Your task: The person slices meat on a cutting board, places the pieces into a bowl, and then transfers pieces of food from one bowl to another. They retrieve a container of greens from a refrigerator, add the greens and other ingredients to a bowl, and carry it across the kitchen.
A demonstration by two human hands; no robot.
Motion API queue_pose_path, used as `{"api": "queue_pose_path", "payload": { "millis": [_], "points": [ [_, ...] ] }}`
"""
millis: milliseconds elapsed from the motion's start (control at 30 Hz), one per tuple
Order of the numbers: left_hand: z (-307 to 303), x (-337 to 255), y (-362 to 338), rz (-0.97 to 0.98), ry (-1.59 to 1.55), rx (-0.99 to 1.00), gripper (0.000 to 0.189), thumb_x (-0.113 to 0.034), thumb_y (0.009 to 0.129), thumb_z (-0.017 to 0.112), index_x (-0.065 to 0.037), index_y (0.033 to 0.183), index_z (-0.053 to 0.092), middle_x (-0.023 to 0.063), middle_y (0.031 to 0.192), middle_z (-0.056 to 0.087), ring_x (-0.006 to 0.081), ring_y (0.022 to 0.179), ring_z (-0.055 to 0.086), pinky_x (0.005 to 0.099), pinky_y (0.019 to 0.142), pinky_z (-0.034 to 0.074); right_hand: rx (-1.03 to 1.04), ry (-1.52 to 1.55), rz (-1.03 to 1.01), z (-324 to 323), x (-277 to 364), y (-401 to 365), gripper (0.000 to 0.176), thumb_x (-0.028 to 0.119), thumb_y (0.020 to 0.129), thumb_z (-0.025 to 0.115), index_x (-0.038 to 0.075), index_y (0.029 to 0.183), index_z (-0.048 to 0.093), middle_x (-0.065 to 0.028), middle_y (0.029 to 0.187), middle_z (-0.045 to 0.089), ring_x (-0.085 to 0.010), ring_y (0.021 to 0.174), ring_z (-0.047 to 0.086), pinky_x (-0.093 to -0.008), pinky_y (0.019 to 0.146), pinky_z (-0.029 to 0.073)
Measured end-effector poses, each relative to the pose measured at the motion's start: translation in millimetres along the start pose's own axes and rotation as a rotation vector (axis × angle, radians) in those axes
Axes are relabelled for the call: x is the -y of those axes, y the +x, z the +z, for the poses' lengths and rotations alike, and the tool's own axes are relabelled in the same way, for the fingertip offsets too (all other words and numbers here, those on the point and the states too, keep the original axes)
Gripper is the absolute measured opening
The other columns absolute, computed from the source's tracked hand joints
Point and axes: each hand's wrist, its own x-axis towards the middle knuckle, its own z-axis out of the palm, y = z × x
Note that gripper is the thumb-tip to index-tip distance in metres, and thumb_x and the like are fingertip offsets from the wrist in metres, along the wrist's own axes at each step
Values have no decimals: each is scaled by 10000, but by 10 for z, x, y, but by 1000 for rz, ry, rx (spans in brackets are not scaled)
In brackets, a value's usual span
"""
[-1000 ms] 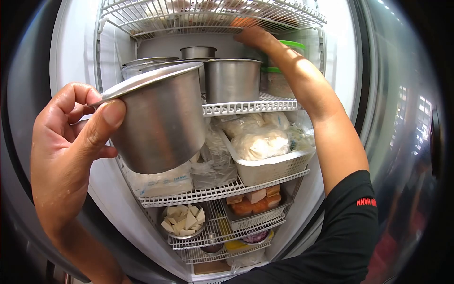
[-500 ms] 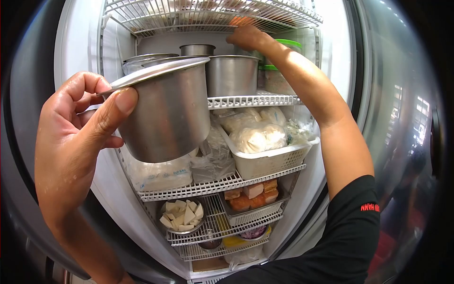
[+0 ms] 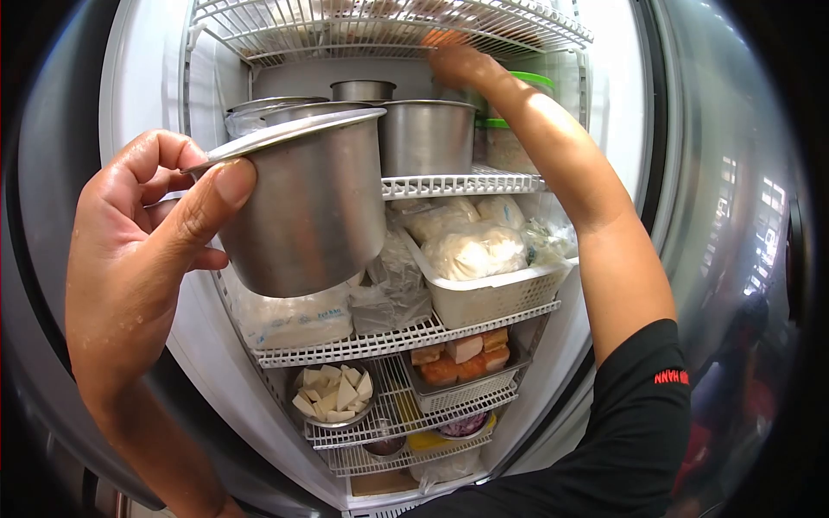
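Note:
My left hand [image 3: 164, 198] grips the rim of a metal pot [image 3: 302, 207] with thumb and fingers, holding it in front of the fridge shelves, tilted a little. My right hand [image 3: 458, 67] reaches deep onto the upper shelf, behind a larger metal pot [image 3: 427, 138] and near the containers with green lids [image 3: 531, 79]. Its fingers are blurred and partly hidden, so what they touch cannot be made out. A small metal pot [image 3: 363, 90] stands at the back of that shelf.
Below, a white basket [image 3: 496, 298] holds bagged food beside plastic bags [image 3: 298, 319]. Lower down are a bowl of white pieces [image 3: 332, 393] and a tray of orange and pale blocks [image 3: 466, 358]. A wire shelf [image 3: 389, 39] spans the top.
My right hand has shifted slightly to the right at the back of the upper shelf. My left hand still holds the pot in nearly the same place.

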Motion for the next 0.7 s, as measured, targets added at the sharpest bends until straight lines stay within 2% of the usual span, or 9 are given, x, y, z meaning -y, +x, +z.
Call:
{"api": "queue_pose_path", "payload": {
  "millis": [67, 200, 267, 400, 467, 500, 567, 633, 700],
  "points": [
    [-7, 1, -2, -7, 3, -6, 351, -427, 848, 698, -123, 879, 525, -59, 744, 549, 13, 695, 533, 190, 587, 493, 61, 5, -92, -78, -55, -10, 160, 48, 746, 619, -2, 883, 684, -196, 920, 684, -344, 903, 664, -427, 752, 545],
    [-8, 2, 1, -26, 7, -27, 339, -417, 853, 695, -125, 878, 526, -59, 746, 549, 13, 694, 532, 192, 589, 493, 98, -68, -118, -36, -60, -10, 188, 54, 764, 617, 22, 923, 711, -162, 934, 699, -305, 873, 684, -388, 723, 551],
    [-22, 12, 6, -17, -6, -19, 336, -416, 855, 693, -125, 880, 525, -59, 746, 549, 14, 696, 535, 193, 590, 493, -104, -406, -116, 131, -81, 61, 177, 53, 770, 587, 22, 900, 704, -174, 909, 698, -314, 848, 687, -392, 710, 550],
    [-32, 6, 3, -8, 9, -9, 331, -413, 860, 687, -127, 890, 523, -56, 752, 549, 15, 704, 541, 196, 590, 496, -96, -174, -283, 161, -207, 94, 172, -10, 746, 572, -6, 908, 632, -194, 879, 679, -344, 805, 676, -422, 643, 542],
    [-21, 11, 12, -8, 3, -4, 334, -417, 859, 687, -127, 893, 523, -55, 754, 549, 16, 704, 542, 196, 589, 496, -308, -322, -87, 169, -186, 116, 185, -4, 784, 546, -9, 966, 581, -183, 881, 674, -342, 822, 675, -426, 651, 541],
    [-18, 16, 13, -12, -4, 0, 338, -420, 859, 686, -127, 896, 522, -55, 757, 548, 17, 705, 542, 197, 588, 497, -306, -323, -85, 145, -193, 101, 185, -4, 784, 546, -9, 966, 581, -183, 881, 674, -342, 822, 675, -426, 651, 541],
    [-9, 25, 6, -17, -3, -5, 338, -421, 859, 687, -127, 897, 523, -54, 758, 548, 17, 703, 540, 196, 587, 497, -269, -196, -145, 57, -202, 20, 241, 124, 870, 489, 66, 1067, 616, -143, 933, 688, -321, 911, 675, -412, 748, 542],
    [-2, 7, 4, -18, -1, -17, 339, -421, 859, 687, -128, 897, 523, -54, 759, 547, 18, 701, 539, 195, 586, 497, -219, -119, -151, -104, -133, -139, 251, 122, 881, 480, 88, 1093, 610, -141, 968, 683, -320, 924, 670, -418, 765, 538],
    [10, -29, -2, -30, -43, -34, 417, -417, 791, 761, -75, 853, 531, 10, 799, 590, 24, 691, 528, 174, 573, 478, -168, -42, -157, -90, -119, -183, 264, 121, 892, 471, 109, 1119, 604, -140, 1003, 678, -320, 937, 666, -425, 782, 534]
  ]
}}
